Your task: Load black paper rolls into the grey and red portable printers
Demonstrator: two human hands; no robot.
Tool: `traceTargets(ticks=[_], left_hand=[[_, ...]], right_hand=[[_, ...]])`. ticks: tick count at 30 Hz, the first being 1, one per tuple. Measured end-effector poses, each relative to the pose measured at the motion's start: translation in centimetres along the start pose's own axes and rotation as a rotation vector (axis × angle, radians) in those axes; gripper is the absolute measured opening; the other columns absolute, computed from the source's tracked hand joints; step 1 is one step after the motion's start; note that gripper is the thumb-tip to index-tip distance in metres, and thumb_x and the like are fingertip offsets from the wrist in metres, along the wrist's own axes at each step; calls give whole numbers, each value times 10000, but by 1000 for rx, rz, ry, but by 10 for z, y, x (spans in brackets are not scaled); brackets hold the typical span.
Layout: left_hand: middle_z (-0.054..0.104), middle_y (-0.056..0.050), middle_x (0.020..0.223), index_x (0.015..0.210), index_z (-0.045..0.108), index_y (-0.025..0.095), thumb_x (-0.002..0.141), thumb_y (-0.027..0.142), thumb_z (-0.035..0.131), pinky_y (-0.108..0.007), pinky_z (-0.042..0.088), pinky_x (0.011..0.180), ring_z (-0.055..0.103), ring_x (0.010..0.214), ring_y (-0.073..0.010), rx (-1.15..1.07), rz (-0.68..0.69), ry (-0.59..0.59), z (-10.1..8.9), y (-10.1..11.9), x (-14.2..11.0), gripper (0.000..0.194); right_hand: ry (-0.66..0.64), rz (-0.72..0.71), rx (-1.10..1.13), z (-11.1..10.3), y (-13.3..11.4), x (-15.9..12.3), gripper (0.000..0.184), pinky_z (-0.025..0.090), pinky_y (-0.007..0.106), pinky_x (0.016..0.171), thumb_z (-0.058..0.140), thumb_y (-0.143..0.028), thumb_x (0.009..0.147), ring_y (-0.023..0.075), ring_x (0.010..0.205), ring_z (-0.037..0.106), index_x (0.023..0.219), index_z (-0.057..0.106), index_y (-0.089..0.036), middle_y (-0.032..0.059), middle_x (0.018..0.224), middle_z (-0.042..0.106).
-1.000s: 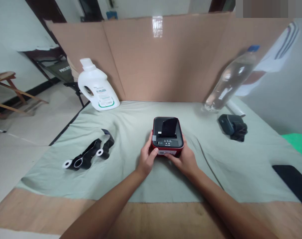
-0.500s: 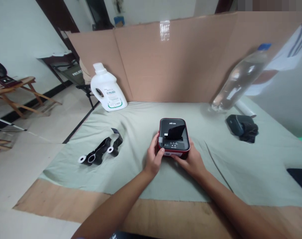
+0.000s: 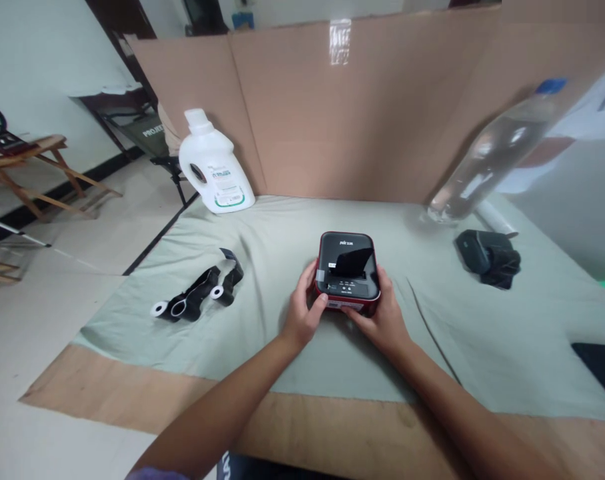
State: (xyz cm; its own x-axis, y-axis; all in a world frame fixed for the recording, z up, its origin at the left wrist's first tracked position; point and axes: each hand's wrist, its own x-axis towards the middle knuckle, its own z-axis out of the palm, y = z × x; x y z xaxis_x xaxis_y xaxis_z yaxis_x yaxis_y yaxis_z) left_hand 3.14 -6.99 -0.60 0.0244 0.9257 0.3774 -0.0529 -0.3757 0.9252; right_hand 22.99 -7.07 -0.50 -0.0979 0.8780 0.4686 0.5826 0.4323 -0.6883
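Between my hands at the middle of the cloth sits a compact label printer [image 3: 346, 280], with a glossy black top and red sides. A dark strip [image 3: 352, 263] shows at the slot in its top. My left hand [image 3: 303, 310] grips the left side, thumb on the near left corner. On the opposite side my right hand [image 3: 382, 317] wraps the near right corner, its thumb along the front face. The undersides of my fingers are hidden. To the left lie several black rolls with white cores [image 3: 195, 297], partly unwound.
A white jug [image 3: 216, 167] leans at the back left against a cardboard screen [image 3: 302, 120]. At the back right a clear bottle [image 3: 492, 157] tilts, near a dark device [image 3: 487, 257]. A black flat object [image 3: 602, 367] lies at the right edge of the cloth-covered table [image 3: 157, 393].
The camera view has shifted slightly, so the surroundings sit a little differently in the frame. Both hands keep their hold on the printer, which stays in nearly the same place.
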Motion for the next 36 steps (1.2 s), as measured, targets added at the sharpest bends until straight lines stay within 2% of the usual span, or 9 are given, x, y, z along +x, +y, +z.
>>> traceTargets(ticks=[3,8,13,17,20,25,29,36], left_hand=[[328,-155,1664,1587,298,236,995,368,557,-490,383,1209,355,1524,-312,83,41,-4,-2,0,2,660],[433,-171,1527,1360,505,220,962,393,572,-488,463,1079,451,1408,-325,330,184,25,-7,-2,7,439],[460,-169,1443,1262,517,215,974,460,547,-420,502,966,511,1309,-301,306,177,39,-8,-8,10,380],[474,-147,1365,1209,544,221,992,493,506,-393,516,927,545,1241,-278,267,112,48,-8,-10,11,349],[489,-126,1292,1158,584,224,985,482,518,-391,522,913,542,1207,-271,337,159,58,-10,-8,12,318],[489,-126,1232,1157,604,206,978,352,530,-416,507,950,538,1157,-266,538,323,81,-13,0,11,242],[547,-127,1198,1192,591,199,971,295,512,-445,473,1008,546,1126,-270,701,403,73,-13,8,10,255],[559,-107,1019,1136,672,185,931,340,516,-386,510,851,569,938,-252,944,445,76,-17,14,14,300]], right_hand=[[7,-15,9,0,2,1,959,563,526,969,787,-485,836,356,1249,595,1590,238,-261,184,1424,486],[-11,13,50,0,4,0,930,584,508,913,800,-488,816,344,1184,613,1551,272,-272,175,1407,468],[-43,90,85,-1,1,1,980,604,441,753,795,-513,806,276,947,673,1570,228,-278,182,1432,451],[-25,80,65,-2,0,3,1014,584,498,882,796,-545,794,367,1181,614,1584,218,-283,182,1474,451],[-22,62,68,-2,2,3,1026,567,523,948,802,-545,789,389,1283,557,1590,214,-289,180,1483,440],[-36,61,86,-1,6,2,1031,592,498,904,805,-519,795,363,1214,607,1602,208,-288,182,1474,422],[-22,58,49,-2,4,3,1025,573,525,949,799,-534,796,386,1271,568,1602,225,-263,186,1475,433],[-22,39,57,-2,5,3,1020,552,537,984,796,-528,802,384,1286,558,1600,214,-274,185,1472,430]])
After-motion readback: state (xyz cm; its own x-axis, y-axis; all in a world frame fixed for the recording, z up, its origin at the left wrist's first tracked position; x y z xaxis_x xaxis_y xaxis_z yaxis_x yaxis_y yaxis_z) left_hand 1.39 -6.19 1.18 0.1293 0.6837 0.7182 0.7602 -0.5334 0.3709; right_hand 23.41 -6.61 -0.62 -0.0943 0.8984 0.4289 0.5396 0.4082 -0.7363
